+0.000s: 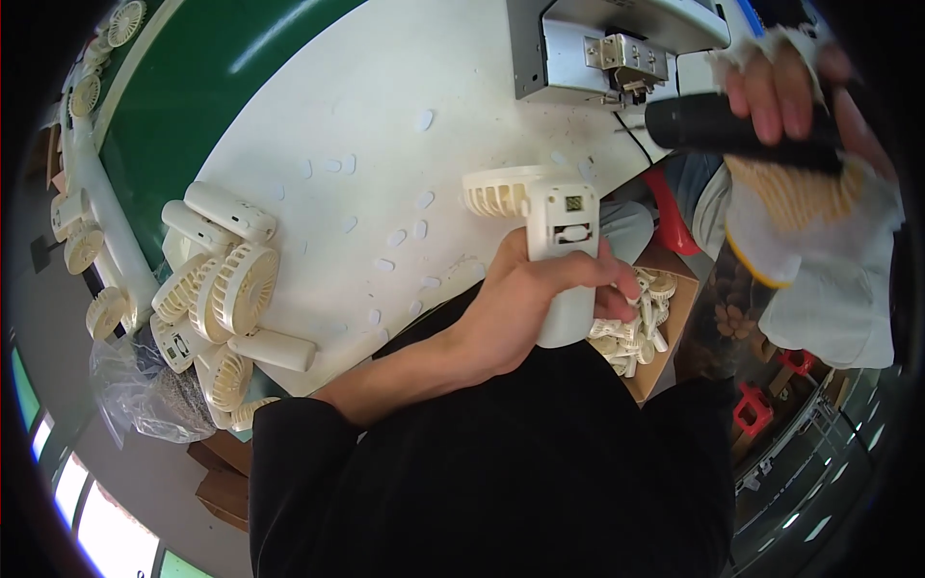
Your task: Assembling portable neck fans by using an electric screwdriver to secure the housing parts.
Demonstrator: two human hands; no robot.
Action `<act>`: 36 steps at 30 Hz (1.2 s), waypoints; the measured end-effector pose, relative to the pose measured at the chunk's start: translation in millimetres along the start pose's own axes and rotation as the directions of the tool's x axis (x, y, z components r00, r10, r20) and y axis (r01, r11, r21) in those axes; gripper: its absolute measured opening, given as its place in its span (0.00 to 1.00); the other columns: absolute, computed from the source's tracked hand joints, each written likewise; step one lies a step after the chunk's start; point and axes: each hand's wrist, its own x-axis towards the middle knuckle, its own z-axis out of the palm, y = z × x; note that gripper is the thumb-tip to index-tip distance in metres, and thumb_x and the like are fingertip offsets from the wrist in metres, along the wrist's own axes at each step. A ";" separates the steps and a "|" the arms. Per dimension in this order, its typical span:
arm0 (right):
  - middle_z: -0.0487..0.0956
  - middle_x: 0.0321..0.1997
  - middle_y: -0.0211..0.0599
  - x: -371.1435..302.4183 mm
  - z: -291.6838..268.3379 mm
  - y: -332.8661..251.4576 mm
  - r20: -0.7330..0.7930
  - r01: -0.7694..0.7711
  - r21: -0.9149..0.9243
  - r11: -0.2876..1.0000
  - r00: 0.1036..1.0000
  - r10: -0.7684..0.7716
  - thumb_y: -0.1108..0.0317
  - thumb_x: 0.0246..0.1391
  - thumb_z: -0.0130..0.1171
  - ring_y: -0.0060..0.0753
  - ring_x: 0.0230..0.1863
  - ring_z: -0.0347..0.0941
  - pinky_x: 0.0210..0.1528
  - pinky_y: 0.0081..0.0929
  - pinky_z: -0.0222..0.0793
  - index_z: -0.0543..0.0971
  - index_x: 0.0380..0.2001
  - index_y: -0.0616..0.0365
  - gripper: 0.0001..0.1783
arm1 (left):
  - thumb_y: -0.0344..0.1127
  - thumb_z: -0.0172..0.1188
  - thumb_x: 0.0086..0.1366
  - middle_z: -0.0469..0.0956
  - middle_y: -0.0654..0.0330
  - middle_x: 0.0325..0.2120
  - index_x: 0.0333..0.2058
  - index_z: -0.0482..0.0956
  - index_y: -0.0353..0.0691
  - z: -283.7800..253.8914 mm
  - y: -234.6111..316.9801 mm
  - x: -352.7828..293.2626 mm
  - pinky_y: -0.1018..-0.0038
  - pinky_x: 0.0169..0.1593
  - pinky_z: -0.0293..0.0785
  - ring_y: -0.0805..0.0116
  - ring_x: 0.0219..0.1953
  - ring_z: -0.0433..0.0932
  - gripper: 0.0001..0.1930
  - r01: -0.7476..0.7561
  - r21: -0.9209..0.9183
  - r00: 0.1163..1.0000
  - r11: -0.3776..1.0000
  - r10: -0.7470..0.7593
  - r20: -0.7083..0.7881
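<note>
One held fan (567, 217), one black screwdriver (692, 122)

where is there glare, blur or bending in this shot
In the head view, glare streaks the green surface; bright panes at lower left wash out; the right hand looks blurrier than the cream fan in the left hand; straight edges bow near the rim.

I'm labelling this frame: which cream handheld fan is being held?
The fan in the left hand; no hand touches the piled fans on the white table or those farther left.
</note>
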 end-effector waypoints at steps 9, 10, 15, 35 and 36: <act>0.69 0.29 0.24 -116.8 38.1 -66.0 0.012 0.112 -0.004 0.994 0.994 -0.112 0.59 0.54 0.59 0.23 0.33 0.66 0.48 0.28 0.56 0.69 0.39 0.45 0.12 | 0.27 0.56 0.64 0.67 0.62 0.18 0.32 0.70 0.37 -2.5 0.8 -0.9 0.73 0.22 0.65 0.74 0.17 0.66 0.03 0.077 0.066 0.995 0.995 -0.081 0.059; 0.69 0.29 0.24 -103.0 72.2 -64.5 -0.027 0.104 -0.023 0.994 0.994 -0.104 0.58 0.54 0.59 0.23 0.33 0.66 0.48 0.28 0.56 0.69 0.39 0.45 0.13 | 0.27 0.56 0.64 0.67 0.63 0.16 0.30 0.70 0.37 -2.0 -3.2 2.3 0.74 0.20 0.64 0.75 0.16 0.67 0.04 0.073 0.078 0.995 0.994 -0.078 0.056; 0.68 0.29 0.25 -53.5 101.7 -28.8 -0.170 0.032 -0.089 0.996 0.984 -0.047 0.56 0.52 0.59 0.24 0.32 0.65 0.48 0.30 0.56 0.66 0.40 0.45 0.16 | 0.27 0.55 0.65 0.68 0.65 0.15 0.30 0.70 0.37 -4.9 -7.4 4.5 0.75 0.19 0.64 0.76 0.14 0.68 0.05 0.044 0.120 0.996 0.992 -0.053 0.071; 0.67 0.27 0.26 -55.2 146.1 -29.2 -0.530 -0.134 -0.347 0.928 0.845 -0.076 0.55 0.52 0.57 0.26 0.28 0.64 0.44 0.38 0.59 0.60 0.43 0.44 0.21 | 0.29 0.55 0.65 0.71 0.64 0.16 0.37 0.71 0.34 -7.0 -5.6 1.7 0.76 0.19 0.65 0.77 0.14 0.69 0.05 -0.005 0.253 0.996 0.967 -0.019 0.091; 0.67 0.26 0.25 -54.2 147.6 -28.3 -0.548 -0.146 -0.367 0.919 0.832 -0.087 0.55 0.52 0.58 0.26 0.28 0.64 0.44 0.38 0.60 0.60 0.43 0.44 0.21 | 0.29 0.55 0.65 0.71 0.64 0.16 0.37 0.71 0.34 -8.4 -6.0 1.6 0.76 0.19 0.65 0.77 0.14 0.69 0.05 -0.004 0.249 0.996 0.968 -0.019 0.087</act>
